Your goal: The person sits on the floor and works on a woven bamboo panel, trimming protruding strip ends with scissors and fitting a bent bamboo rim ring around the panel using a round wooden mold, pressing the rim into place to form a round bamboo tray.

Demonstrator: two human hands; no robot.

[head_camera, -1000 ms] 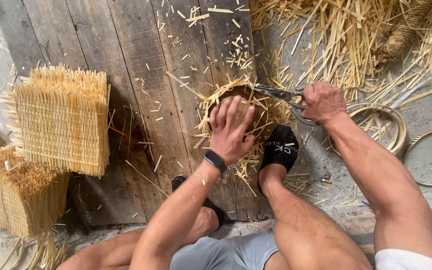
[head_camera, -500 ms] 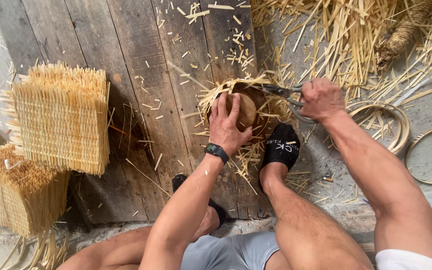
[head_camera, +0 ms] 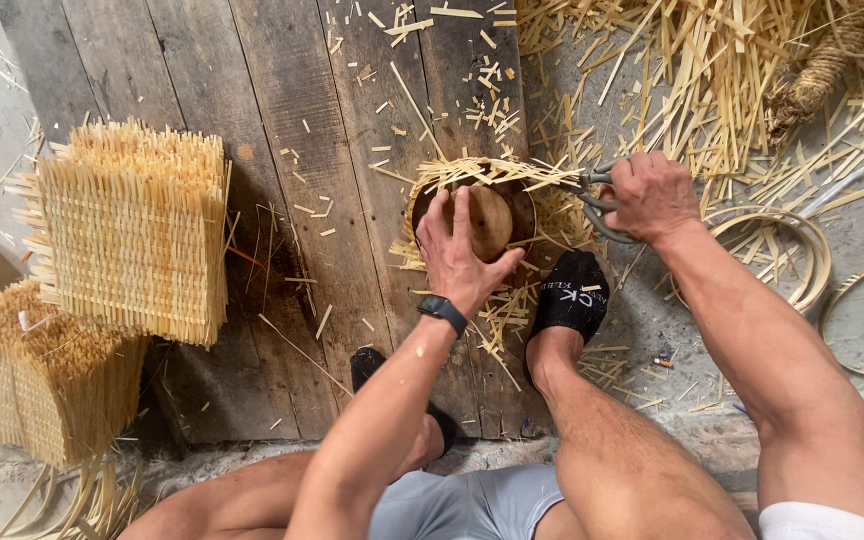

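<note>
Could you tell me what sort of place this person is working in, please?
Probably a floor-level basket-weaving workshop: stacks of woven bamboo mats on old planks, loose cut strips and bent hoops, with scissors trimming a round piece.

Bare planks (head_camera: 282, 120) open betw. woven mat stack (head_camera: 132, 230) & basket (head_camera: 477, 215), straw pile (head_camera: 712, 80) blocks far right

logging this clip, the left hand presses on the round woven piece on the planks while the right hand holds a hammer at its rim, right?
Not quite: the right hand holds scissors, not a hammer, as the head view shows. The rest stands: the left hand presses on the round woven piece on the planks.
</note>
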